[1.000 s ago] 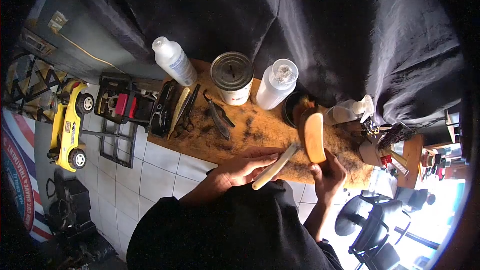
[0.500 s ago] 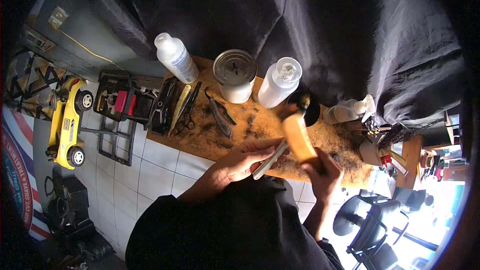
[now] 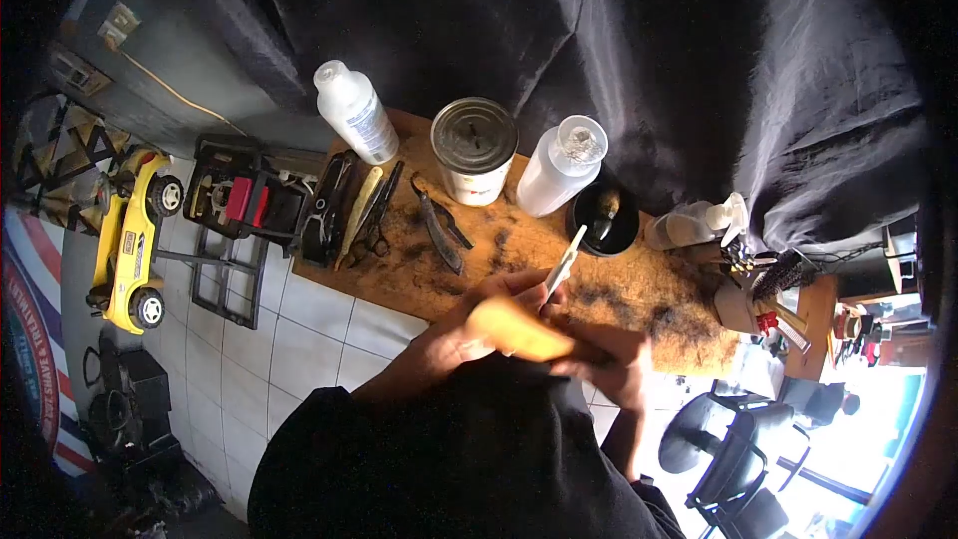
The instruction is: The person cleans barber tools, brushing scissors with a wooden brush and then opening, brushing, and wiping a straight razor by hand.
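My left hand (image 3: 454, 334) is closed on a pale, narrow razor-like tool (image 3: 565, 265), which points up and away over the table edge. My right hand (image 3: 617, 364) grips a wooden-backed brush (image 3: 519, 327), blurred by motion, lying across in front of my left hand; its bristles cannot be made out. Just beyond the hands is the hair-strewn wooden table (image 3: 599, 289). A black bowl (image 3: 621, 230) with a dark, rounded object in it stands beyond the pale tool's tip.
On the table are a white bottle (image 3: 356, 115), a tin (image 3: 475, 150), a clear-topped bottle (image 3: 562, 168), a spray bottle (image 3: 689, 226), scissors (image 3: 372, 235) and a dark folding razor (image 3: 439, 235). A yellow toy car (image 3: 135, 240) is at left, a black chair (image 3: 738, 454) at right.
The brush has swung left and down with my right hand, from beside the pale tool to across my left hand. The pale tool has turned more upright. The black bowl is now uncovered.
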### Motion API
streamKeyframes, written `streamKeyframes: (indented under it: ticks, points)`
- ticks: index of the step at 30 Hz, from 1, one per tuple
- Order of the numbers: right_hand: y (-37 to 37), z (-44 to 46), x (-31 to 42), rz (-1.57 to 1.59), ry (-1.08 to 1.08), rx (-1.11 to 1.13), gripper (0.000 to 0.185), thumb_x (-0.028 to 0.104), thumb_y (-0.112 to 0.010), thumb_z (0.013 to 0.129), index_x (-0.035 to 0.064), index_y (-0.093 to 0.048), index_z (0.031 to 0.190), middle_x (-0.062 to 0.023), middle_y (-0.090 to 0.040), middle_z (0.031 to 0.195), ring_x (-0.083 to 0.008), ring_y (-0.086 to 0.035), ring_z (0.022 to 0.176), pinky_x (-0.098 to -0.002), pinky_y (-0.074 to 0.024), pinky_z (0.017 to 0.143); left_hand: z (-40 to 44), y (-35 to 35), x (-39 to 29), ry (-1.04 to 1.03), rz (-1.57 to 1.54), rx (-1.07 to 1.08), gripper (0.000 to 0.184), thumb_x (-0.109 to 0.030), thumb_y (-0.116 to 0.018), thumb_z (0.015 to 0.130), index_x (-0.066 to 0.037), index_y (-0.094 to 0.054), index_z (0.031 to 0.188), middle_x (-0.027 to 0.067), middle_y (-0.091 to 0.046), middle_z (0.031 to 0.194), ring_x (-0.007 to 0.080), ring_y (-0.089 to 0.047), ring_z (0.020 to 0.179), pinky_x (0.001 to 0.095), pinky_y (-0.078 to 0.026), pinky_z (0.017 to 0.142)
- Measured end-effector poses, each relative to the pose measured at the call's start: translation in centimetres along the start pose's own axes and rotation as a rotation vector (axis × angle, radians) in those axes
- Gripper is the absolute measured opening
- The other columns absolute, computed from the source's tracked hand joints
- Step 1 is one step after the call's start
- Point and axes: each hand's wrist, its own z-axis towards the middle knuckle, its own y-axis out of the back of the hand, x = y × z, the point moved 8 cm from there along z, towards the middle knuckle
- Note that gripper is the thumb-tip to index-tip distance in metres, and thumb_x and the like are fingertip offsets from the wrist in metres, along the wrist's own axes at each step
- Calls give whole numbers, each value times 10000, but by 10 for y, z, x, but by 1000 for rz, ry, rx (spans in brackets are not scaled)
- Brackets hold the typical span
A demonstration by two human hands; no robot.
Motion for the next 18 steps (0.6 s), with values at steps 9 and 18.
streamKeyframes:
  ticks: [9, 18]
  points:
    - [38, -13, -17, -76, -250, -340, 518, 237, -806, 643, 23, -629, 1080, -96, -680, 792, -109, -631, 708, -265, -505, 671, -9, -12, -6, 139, -137, -81, 380, -152, -503, 920, -8, -443, 1267, 93, -604, 1060, 149, -606, 924, 263, -507, 792]
    - [1, -2, -1, -39, -8, 5, 481, 270, -801, 634, 52, -654, 1037, -122, -676, 864, -213, -665, 771, -320, -522, 685, -1, -13, -21, -24, -100, 11, 427, -147, -523, 911, 10, -410, 1291, 99, -585, 1095, 174, -582, 1009, 326, -515, 850]
